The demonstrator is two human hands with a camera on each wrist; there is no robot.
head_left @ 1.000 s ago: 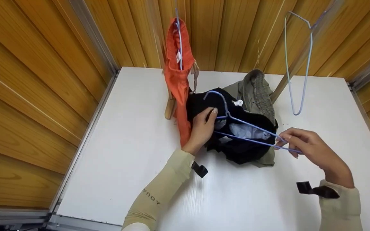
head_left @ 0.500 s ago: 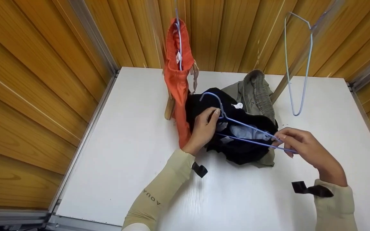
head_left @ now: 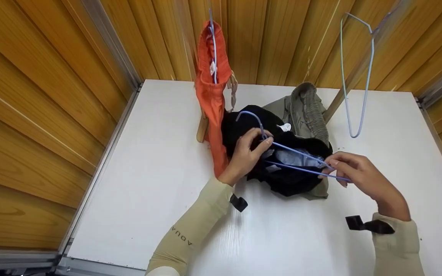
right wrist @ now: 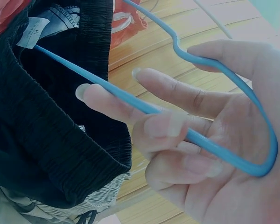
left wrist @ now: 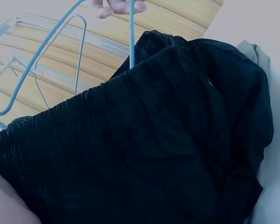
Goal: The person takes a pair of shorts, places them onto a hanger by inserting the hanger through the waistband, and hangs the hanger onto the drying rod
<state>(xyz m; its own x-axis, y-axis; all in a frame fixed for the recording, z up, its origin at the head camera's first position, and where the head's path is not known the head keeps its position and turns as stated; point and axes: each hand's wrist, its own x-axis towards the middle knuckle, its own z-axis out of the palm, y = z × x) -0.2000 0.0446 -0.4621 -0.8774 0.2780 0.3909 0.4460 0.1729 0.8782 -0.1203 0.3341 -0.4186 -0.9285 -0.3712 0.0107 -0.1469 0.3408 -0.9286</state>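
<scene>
In the head view, a blue wire clothes hanger (head_left: 293, 151) lies across the open waistband of black elastic-waist bottoms (head_left: 244, 120). My left hand (head_left: 248, 155) pinches the hanger just below its hook, against the left side of the waistband. The hanger's left end is hidden by this hand and the black cloth. My right hand (head_left: 353, 168) holds the hanger's right end, outside the waistband. From the right wrist view, the curled fingers touch the lower wire and the bent end sits in the palm. A white size tag (right wrist: 33, 32) shows inside the waistband.
Orange pants (head_left: 212, 92) hang on another hanger at the left. Olive pants (head_left: 307, 111) lie behind and under the black ones. An unused hanger (head_left: 367, 84) hangs at the right from a rail. Wood-patterned walls (head_left: 44, 96) surround the white table (head_left: 148, 161).
The hanger has slid left, and my right hand has moved left with it. My left fingers and thumb have shifted slightly right onto the hanger beneath its hook.
</scene>
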